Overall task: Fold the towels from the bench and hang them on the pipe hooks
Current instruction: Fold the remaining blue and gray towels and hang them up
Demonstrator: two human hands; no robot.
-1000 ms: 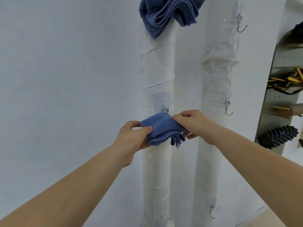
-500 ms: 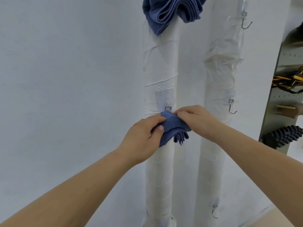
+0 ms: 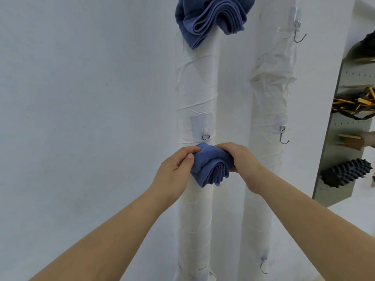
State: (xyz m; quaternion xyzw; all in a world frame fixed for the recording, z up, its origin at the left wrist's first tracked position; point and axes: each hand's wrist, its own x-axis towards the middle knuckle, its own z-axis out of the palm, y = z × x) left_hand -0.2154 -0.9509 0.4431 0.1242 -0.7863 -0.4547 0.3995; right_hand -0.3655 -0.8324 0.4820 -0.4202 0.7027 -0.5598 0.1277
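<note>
A small folded blue towel [image 3: 211, 166] hangs against the left white wrapped pipe [image 3: 197, 88], just below the metal ring of a stick-on hook [image 3: 205, 136]. My left hand [image 3: 174, 172] pinches its left upper corner with thumb and fingers. My right hand [image 3: 239, 159] grips its right side from above. The hook's tip is hidden behind the cloth. A second, larger folded blue towel [image 3: 213, 17] hangs at the top of the same pipe.
The right white pipe [image 3: 272, 98] carries bare hooks at the top [image 3: 298, 34], mid-height [image 3: 283, 136] and near the floor [image 3: 263, 265]. A grey pegboard rack [image 3: 334, 159] with a black spiked roller [image 3: 346, 175] and wooden tools stands at the right. White wall fills the left.
The towel has slid slightly down under the hook, and its folded layers now hang lower. My left hand shifted from covering the towel's front to pinching its left corner.
</note>
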